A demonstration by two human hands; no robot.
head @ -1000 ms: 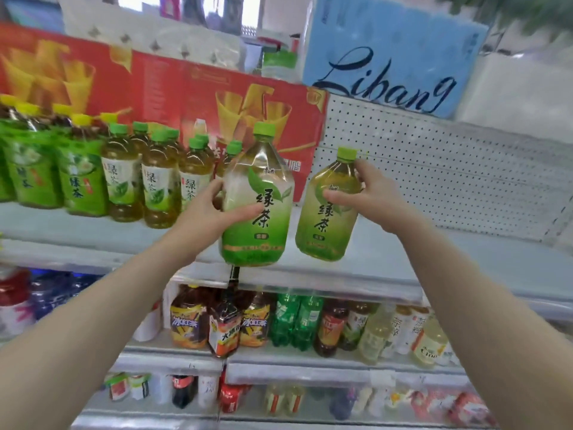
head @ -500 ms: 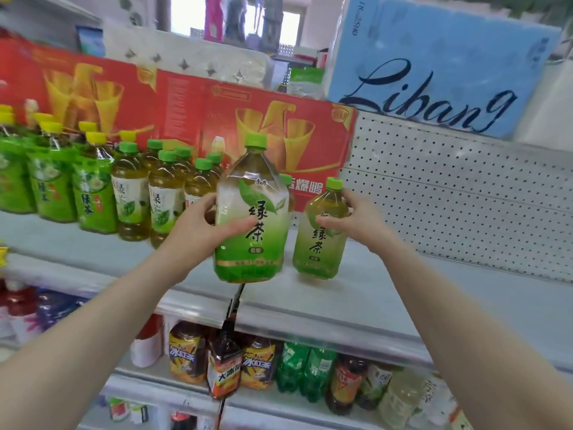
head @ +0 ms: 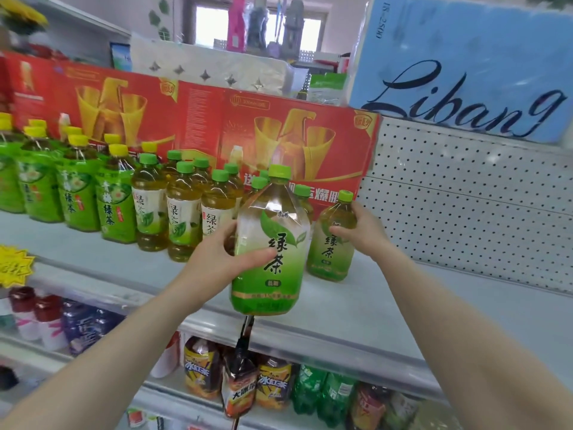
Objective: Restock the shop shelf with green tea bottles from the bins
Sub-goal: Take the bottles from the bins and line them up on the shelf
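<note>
green tea bottles: two held, one per hand point(head: 217, 262) point(head: 366, 234).

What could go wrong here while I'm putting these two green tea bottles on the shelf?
1. The left hand grips the large green tea bottle one-handed, its base near the shelf's front edge; a slip could drop it onto the iced tea bottles below.
2. The right hand holds the second green tea bottle by its shoulder, close to the standing green-capped bottles; a nudge may topple them.
</note>
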